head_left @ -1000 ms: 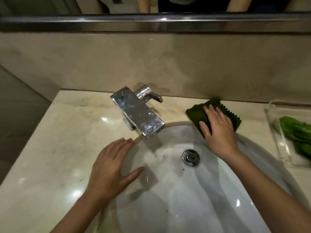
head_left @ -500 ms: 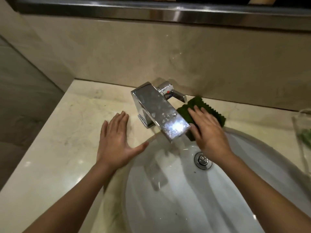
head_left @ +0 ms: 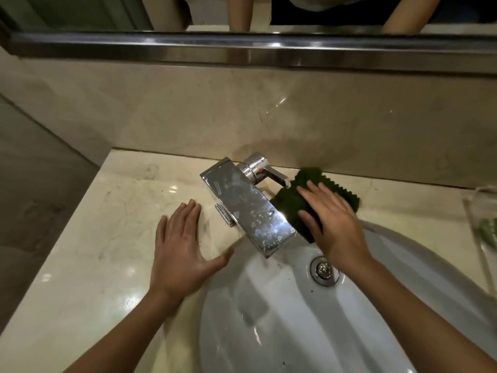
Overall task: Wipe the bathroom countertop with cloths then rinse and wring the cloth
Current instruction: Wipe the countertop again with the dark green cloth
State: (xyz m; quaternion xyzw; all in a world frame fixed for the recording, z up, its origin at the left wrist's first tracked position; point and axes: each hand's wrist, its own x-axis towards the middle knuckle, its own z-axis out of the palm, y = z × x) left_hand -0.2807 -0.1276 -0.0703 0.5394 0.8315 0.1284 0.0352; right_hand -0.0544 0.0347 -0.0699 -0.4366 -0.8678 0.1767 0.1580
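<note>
A dark green cloth point(head_left: 289, 203) with a zigzag edge lies on the cream marble countertop point(head_left: 113, 211), just right of the chrome faucet point(head_left: 247, 211) and behind the white sink basin point(head_left: 282, 319). My right hand point(head_left: 333, 224) presses flat on the cloth with straight fingers, covering its near half. My left hand point(head_left: 183, 246) rests flat on the countertop left of the faucet, fingers spread, thumb at the basin's rim. No water runs from the spout.
The drain plug point(head_left: 324, 269) sits in the basin under my right wrist. A clear tray point(head_left: 481, 230) holding something green stands at the right edge. The marble backsplash and a mirror ledge point(head_left: 242, 52) rise behind the faucet.
My right hand has slid the cloth left along the counter until it lies beside the faucet handle. My left hand moved from the basin rim up onto the countertop.
</note>
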